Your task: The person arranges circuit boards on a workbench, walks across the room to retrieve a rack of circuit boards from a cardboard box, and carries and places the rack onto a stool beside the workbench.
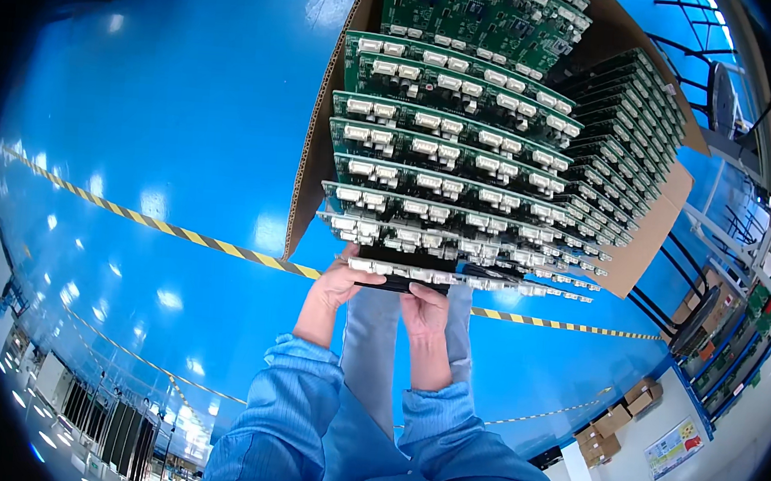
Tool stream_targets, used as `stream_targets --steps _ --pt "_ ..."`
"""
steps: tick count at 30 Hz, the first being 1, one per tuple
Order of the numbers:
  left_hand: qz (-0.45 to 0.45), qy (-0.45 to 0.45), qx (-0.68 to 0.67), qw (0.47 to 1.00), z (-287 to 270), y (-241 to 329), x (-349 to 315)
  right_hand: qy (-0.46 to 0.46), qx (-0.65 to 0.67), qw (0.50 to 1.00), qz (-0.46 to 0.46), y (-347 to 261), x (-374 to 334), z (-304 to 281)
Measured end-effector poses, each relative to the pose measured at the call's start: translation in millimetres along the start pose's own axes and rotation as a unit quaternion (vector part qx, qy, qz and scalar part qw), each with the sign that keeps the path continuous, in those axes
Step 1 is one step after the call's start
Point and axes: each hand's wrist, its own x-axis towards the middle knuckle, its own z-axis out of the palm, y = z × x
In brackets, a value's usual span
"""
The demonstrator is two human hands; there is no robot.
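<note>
My left hand (333, 286) is closed on the left side of a black ribbed holder (398, 284), its thumb lying across the front. At the holder's right side my right hand (426, 309) is closed too, thumb on top and the other fingers hidden. Just above both thumbs runs the nearest green circuit board (481, 281), seen nearly edge-on with a row of white connectors. Beyond it, several circuit boards (450, 151) stand upright in a row, with gaps between them. How the holder joins the boards cannot be seen.
An open cardboard box (312, 159) surrounds the boards, with a flap (650, 232) spread to the right. More stacked boards (630, 137) fill its right side. Yellow-black tape (180, 231) crosses the glossy blue floor (179, 119). Small cartons (605, 430) stand at lower right.
</note>
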Motion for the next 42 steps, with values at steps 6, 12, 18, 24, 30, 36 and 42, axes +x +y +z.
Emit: stream_targets --steps 6,12,18,24,30,36,42 --pt "0.035 0.005 -0.064 0.997 4 -27 -33 -0.021 0.079 0.996 0.023 -22 -28 -8" --pt "0.066 0.038 -0.076 0.994 35 -44 -82 -0.093 0.067 0.992 0.046 -47 -66 26" --pt "0.117 0.047 -0.042 0.991 91 -49 -143 -0.129 0.021 0.988 0.079 -70 -138 52" --pt "0.170 0.079 0.089 0.978 221 -45 -208 -0.140 -0.068 0.983 0.093 -114 -200 79" --pt "0.175 -0.030 0.072 0.981 146 -29 -147 -0.153 -0.072 0.983 0.078 -91 -140 69" --pt "0.100 -0.088 0.044 0.990 155 -42 -135 -0.122 -0.130 0.982 0.059 -114 -161 66" --pt "0.065 -0.137 0.086 0.985 171 -8 -139 -0.113 -0.088 0.989 -0.047 -95 -169 87"
